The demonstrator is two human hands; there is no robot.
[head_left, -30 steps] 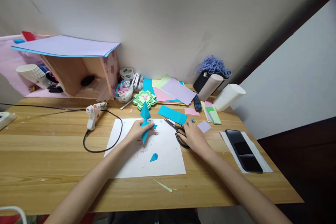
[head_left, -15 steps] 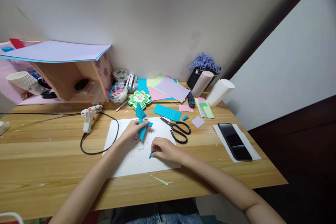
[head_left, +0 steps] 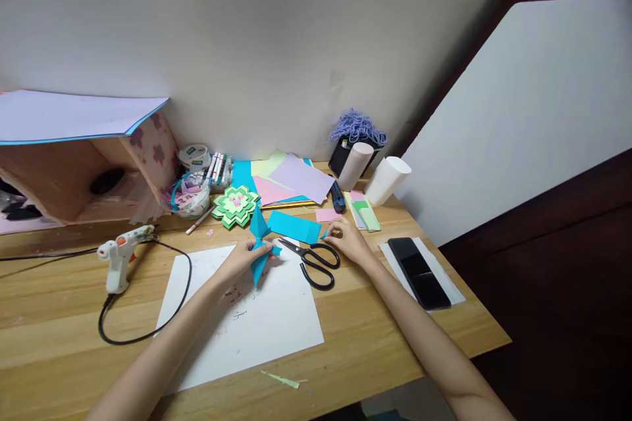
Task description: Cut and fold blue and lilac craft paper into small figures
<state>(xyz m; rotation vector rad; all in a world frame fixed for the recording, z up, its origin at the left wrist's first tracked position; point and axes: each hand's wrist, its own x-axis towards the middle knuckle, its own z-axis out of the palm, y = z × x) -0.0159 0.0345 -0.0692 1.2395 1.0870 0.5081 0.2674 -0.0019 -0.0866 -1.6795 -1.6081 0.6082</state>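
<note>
First, note the grip: left hand (head_left: 243, 258) closed, with thumb and fingers pinching the folded bright-blue paper piece (head_left: 259, 223) by its middle, pointed ends projecting above and below. Right hand (head_left: 346, 240) with fingertips drawn together at a small blue paper scrap (head_left: 324, 236); impossible to tell whether gripped or merely touched.

For sound handling, pinch the folded piece lightly at the centre, clear of the creased points, to avoid crushing. Handle the scrap by one edge, using the fingertips only. Mind the black-handled metal scissors (head_left: 305, 252), lying between both sets of fingers, and the flat blue paper strip (head_left: 295, 227) just beyond. Support the left wrist above the white paper sheet (head_left: 276, 322).

Markings: dark label on the round roll (head_left: 194, 154), beyond the left fingers, too small to read. Scattered marks on the sheet below the left fingers, not legible as writing.
</note>
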